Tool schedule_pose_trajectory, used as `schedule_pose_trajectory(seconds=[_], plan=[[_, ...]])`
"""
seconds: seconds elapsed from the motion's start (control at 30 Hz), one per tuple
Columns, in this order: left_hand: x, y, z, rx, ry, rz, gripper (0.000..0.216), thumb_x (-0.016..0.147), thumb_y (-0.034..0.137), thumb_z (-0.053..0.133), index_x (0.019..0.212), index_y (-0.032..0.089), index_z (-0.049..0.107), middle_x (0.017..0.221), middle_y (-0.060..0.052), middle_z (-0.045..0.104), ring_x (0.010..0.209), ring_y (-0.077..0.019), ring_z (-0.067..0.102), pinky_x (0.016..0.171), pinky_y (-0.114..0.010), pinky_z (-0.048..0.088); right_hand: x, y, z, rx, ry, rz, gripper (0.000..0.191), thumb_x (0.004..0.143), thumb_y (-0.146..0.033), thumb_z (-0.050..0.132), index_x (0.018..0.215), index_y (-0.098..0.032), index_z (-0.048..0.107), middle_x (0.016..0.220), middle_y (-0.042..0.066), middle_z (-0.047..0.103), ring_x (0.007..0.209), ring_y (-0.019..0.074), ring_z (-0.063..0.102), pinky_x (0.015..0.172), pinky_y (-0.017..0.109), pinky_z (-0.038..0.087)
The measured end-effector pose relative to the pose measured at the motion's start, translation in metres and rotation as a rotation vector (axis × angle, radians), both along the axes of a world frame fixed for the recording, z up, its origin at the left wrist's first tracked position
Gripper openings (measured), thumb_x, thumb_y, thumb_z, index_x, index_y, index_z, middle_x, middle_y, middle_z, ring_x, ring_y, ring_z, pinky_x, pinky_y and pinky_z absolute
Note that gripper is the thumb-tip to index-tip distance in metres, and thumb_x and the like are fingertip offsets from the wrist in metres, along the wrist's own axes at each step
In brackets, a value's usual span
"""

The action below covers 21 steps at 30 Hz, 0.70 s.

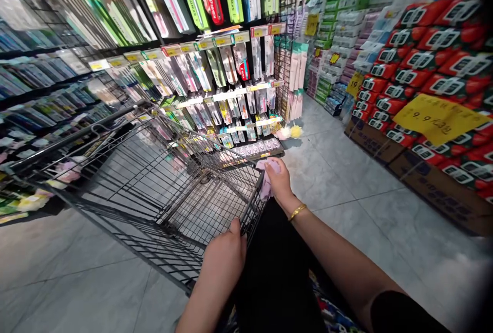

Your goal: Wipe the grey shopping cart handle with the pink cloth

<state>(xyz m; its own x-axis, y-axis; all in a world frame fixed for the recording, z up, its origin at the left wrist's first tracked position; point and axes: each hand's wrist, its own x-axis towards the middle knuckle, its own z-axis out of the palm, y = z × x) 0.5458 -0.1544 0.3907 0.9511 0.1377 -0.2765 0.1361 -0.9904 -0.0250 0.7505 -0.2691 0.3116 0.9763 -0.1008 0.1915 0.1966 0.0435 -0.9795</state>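
Observation:
A grey wire shopping cart (198, 215) with a bare mesh floor stands in front of me, turned so that its handle (82, 135) is at the far left. My left hand (224, 253) is closed around the wires at the cart's near end, its thumb on top of the edge. Farther along the same end, by the corner, my right hand (281, 180) is closed on a crumpled lilac cloth (265, 173). The cloth lies against the cart's rim there. A gold bracelet (298, 211) circles my right wrist.
Racks of packaged toothbrushes (231, 60) stand beyond the cart. Stacked red packs (412, 81) with a yellow price sign (439, 117) rise at the right on brown cartons (431, 184). Grey floor tiles (346, 184) run between them. Fluffy white and yellow items (290, 131) hang at the rack's foot.

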Motion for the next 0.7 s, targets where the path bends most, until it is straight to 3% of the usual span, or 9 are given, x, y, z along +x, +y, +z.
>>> schedule_pose_trajectory(seconds=[0.1,0.2,0.37,0.47,0.53,0.63,0.7], plan=[[0.002,0.000,-0.001,0.010,0.018,-0.004,0.038,0.100,0.025,0.034,0.133,0.008,0.043,0.080,-0.011,0.073,0.076,-0.0266,0.073,0.063,-0.032,0.050,0.005,0.008,-0.026,0.232,0.148,-0.010,0.037,0.077,-0.048,0.063,0.102,-0.022,0.057,0.101,0.004,0.065,0.093,0.0176,0.061,0.088,0.031,0.049],[0.003,0.003,-0.004,0.020,0.067,-0.005,0.042,0.101,0.027,0.032,0.137,0.007,0.041,0.081,-0.012,0.074,0.077,-0.0265,0.073,0.064,-0.032,0.050,0.007,0.008,-0.046,0.284,0.301,0.061,0.040,0.069,-0.048,0.068,0.097,-0.023,0.055,0.092,0.001,0.062,0.086,0.0169,0.059,0.079,0.029,0.050],[0.007,0.015,-0.004,-0.030,0.197,-0.050,0.054,0.101,0.030,0.033,0.150,0.008,0.028,0.085,-0.012,0.075,0.080,-0.0262,0.073,0.070,-0.033,0.052,0.035,-0.003,-0.039,0.200,0.268,0.178,0.044,0.066,-0.046,0.074,0.099,-0.026,0.054,0.083,-0.005,0.057,0.075,0.0137,0.054,0.067,0.024,0.046],[0.020,0.023,0.006,-0.043,0.304,-0.097,0.066,0.099,0.037,0.038,0.157,0.012,0.018,0.087,-0.011,0.075,0.082,-0.0282,0.073,0.073,-0.036,0.052,0.055,-0.003,-0.037,0.215,0.227,0.368,0.036,0.069,-0.045,0.073,0.093,-0.025,0.057,0.081,-0.005,0.058,0.071,0.0128,0.053,0.064,0.023,0.045],[0.036,0.027,0.015,-0.025,0.303,-0.111,0.072,0.098,0.041,0.040,0.159,0.013,0.013,0.090,-0.012,0.075,0.082,-0.0294,0.072,0.073,-0.038,0.053,0.064,0.000,-0.048,0.227,0.307,0.488,0.033,0.069,-0.045,0.073,0.088,-0.023,0.059,0.074,-0.005,0.059,0.065,0.0123,0.052,0.059,0.023,0.043],[0.076,0.030,0.023,-0.014,0.074,-0.175,0.078,0.095,0.048,0.044,0.159,0.014,0.014,0.123,-0.019,0.068,0.109,-0.0311,0.067,0.089,-0.041,0.052,0.072,0.003,-0.072,0.173,0.449,0.565,0.030,0.066,-0.042,0.075,0.081,-0.021,0.060,0.067,-0.005,0.059,0.059,0.0118,0.050,0.055,0.023,0.039],[0.109,0.029,0.022,-0.039,-0.116,-0.290,0.080,0.093,0.051,0.046,0.159,0.016,0.017,0.150,-0.017,0.048,0.136,-0.0309,0.048,0.107,-0.042,0.043,0.077,0.004,-0.081,0.081,0.517,0.637,0.028,0.065,-0.039,0.076,0.076,-0.019,0.060,0.063,-0.004,0.060,0.057,0.0119,0.049,0.052,0.023,0.038]])
